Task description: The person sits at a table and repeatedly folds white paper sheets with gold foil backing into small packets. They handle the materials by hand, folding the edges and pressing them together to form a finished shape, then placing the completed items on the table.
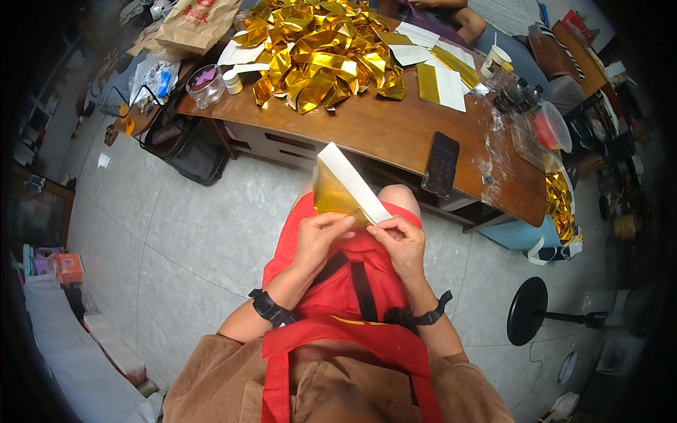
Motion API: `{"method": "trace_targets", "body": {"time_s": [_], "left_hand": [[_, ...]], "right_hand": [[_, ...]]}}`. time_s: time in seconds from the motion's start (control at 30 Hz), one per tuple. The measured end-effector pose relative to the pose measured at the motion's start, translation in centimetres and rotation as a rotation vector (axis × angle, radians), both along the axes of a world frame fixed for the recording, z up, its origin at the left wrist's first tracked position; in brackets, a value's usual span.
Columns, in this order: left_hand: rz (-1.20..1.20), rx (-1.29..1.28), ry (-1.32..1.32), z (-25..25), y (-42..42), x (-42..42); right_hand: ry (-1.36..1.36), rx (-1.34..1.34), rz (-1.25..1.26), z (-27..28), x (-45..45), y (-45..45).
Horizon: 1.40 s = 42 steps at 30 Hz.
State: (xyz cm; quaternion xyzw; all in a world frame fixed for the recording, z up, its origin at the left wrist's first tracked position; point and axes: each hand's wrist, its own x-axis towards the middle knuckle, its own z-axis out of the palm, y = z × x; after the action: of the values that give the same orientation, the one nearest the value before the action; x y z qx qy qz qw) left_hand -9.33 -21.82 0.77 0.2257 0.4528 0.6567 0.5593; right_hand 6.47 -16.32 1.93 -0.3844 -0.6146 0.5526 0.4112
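Between my two hands, above my lap, is a sheet of gold foil paper [336, 185] with a white border folded diagonally across it. My left hand [323, 235] pinches its lower edge between thumb and fingers. At the lower right corner, where the white strip ends, my right hand [399, 238] grips the paper with thumb and forefinger. Beyond the hands a big heap of folded gold foil pieces [322, 58] covers the far part of the wooden table [381, 124]. Flat gold-and-white sheets [441, 84] lie to the right of the heap.
A smartphone [441, 164] rests near the table's front edge. Bottles [515, 95], a paper cup [495, 59] and plastic tubs [550, 127] stand at the right. A clear bowl [205, 87] is at the left, a bag of gold pieces [529, 235] beside the table. Another person's leg [468, 24] shows behind.
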Motion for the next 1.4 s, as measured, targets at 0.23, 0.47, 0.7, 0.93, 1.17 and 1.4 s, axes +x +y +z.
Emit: {"method": "trace_targets", "body": {"time_s": [0.23,0.47,0.7,0.93,1.17,1.4], "left_hand": [[0.053,-0.082,-0.134,-1.0,0.1,0.6],[0.178,-0.049,-0.130,-0.5,0.6,0.8],[0.090,0.089,0.104,-1.4,0.6,1.5],[0.107,0.011,0.247,-2.8,0.0,-2.3],[-0.274,0.027,-0.318,-1.0,0.2,-3.7],[-0.385,-0.033,0.100,-1.3,0.7,-5.0]], "right_hand": [[0.013,-0.090,-0.039,-1.5,-0.2,-0.1],[0.261,-0.350,-0.067,-0.4,-0.9,-0.2],[0.341,-0.445,-0.140,-3.3,-1.3,0.1],[0.419,-0.439,-0.166,-2.2,2.5,2.4],[0.359,-0.598,0.254,-0.9,3.1,1.5],[0.195,-0.487,0.215,-1.3,4.3,2.4]]}}
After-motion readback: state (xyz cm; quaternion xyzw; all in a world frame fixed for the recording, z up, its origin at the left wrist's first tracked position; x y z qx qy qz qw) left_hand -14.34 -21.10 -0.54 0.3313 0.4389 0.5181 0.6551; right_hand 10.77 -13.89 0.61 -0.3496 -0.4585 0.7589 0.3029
